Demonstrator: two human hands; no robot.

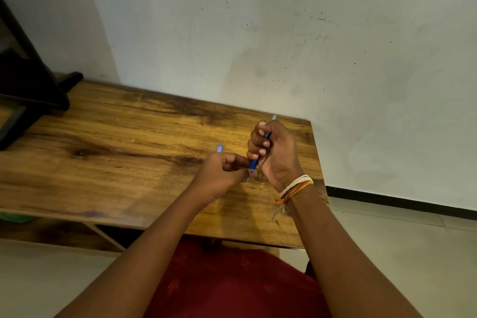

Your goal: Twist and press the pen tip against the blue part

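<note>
Both bare forearms reach forward from the bottom edge and draw together toward the middle. The right hand [273, 155] stands with its palm side turned back toward the person, fingers curled tight into a fist round a blue pen [260, 150], the wrist bent a little and wrapped in a thread wristband [294, 187] (white, orange and yellow strands). The left hand [223, 174] sits lower and just beside it, back upward, fingers bent, its fingertips pinching the pen's lower end.
</note>
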